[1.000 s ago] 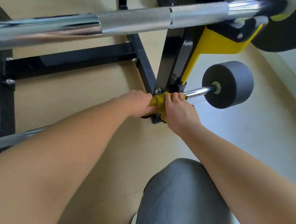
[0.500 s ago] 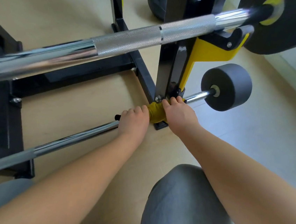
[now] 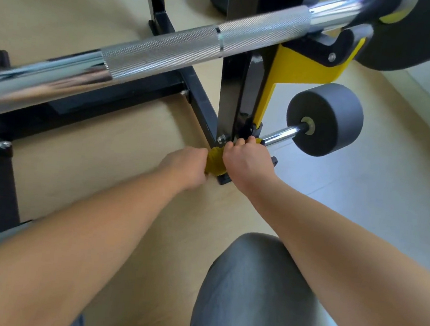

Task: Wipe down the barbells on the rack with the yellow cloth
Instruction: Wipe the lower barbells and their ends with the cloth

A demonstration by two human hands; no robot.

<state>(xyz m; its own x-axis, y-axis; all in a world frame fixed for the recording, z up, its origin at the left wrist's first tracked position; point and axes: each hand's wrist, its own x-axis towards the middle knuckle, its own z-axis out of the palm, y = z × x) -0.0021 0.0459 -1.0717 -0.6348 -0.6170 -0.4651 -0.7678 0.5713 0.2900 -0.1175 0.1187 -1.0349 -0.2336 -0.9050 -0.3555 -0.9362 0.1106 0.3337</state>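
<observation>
A crumpled yellow cloth (image 3: 215,163) is wrapped round the thin chrome lower barbell (image 3: 277,137) and is gripped from both sides. The left hand (image 3: 184,165) is curled on its left end and the right hand (image 3: 245,163) on its right. The black steel rack upright (image 3: 231,98) is seen just beyond the hands.

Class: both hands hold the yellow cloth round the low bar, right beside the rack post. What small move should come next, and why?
Probably slide the cloth leftward along the low bar. The left hand and right hand both grip it wrapped round the bar. The right hand's fingers sit against the rack post, so that way looks blocked.
</observation>
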